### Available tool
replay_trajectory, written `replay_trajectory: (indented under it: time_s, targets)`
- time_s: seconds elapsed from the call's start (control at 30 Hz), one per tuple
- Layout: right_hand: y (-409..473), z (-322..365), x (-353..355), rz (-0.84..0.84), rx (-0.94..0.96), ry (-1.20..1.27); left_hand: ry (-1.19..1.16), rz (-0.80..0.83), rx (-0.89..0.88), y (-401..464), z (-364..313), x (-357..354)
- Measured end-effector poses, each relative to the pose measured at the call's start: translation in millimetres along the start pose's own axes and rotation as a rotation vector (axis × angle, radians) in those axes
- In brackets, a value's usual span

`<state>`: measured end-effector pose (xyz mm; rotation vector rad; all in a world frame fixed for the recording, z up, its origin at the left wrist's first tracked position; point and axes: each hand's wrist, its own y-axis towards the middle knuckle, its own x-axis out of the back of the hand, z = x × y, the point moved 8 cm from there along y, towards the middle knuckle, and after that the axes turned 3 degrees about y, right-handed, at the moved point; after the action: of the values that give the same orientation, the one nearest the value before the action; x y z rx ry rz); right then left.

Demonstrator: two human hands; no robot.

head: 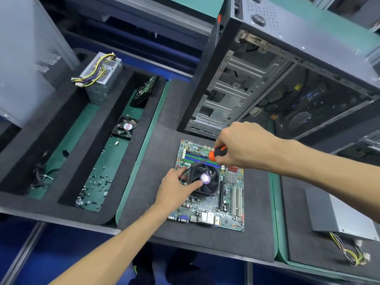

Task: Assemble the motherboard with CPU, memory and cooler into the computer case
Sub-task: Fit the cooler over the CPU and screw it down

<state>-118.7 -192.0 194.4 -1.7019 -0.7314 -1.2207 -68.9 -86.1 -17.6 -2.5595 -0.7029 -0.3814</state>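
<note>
A green motherboard lies flat on the dark foam mat in front of me. A black cooler fan with a purple hub label sits on it, below the blue and green memory slots. My left hand rests on the cooler's left edge, thumb reaching toward the hub. My right hand grips an orange and black screwdriver whose shaft points down-left to the cooler's upper left corner. The open computer case stands behind the board, on its side.
At left, a foam tray holds a power supply with coloured wires, a small loose fan and several scattered screws. Another power supply with cables lies at right. A grey case panel stands far left.
</note>
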Motion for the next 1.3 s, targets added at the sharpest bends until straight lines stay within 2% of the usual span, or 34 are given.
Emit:
replay_trajectory:
  time_s: [0.57,0.83,0.9,1.07,1.17,1.23,1.3]
  targets:
    - [0,-3,1,-0.013,0.002,0.011,0.032,0.01,0.001,-1,-6,3]
    - [2,-3,-5,0.034,0.024,-0.051,0.031,0.02,0.014,-1,-7,3]
    - [2,2,-4,0.042,0.078,-0.117,0.038,0.022,0.016,-1,-6,3]
    - [1,29,-3,0.058,0.397,-0.417,0.088,0.028,0.01,-2,-6,3]
    - [2,41,-4,0.086,0.524,-0.569,0.142,0.042,0.017,-3,-6,0]
    - [2,47,-7,0.105,0.569,-0.592,0.147,0.047,0.038,-5,-5,-3]
    - [3,47,-9,0.116,0.519,-0.525,0.133,0.029,0.078,-8,-2,-7]
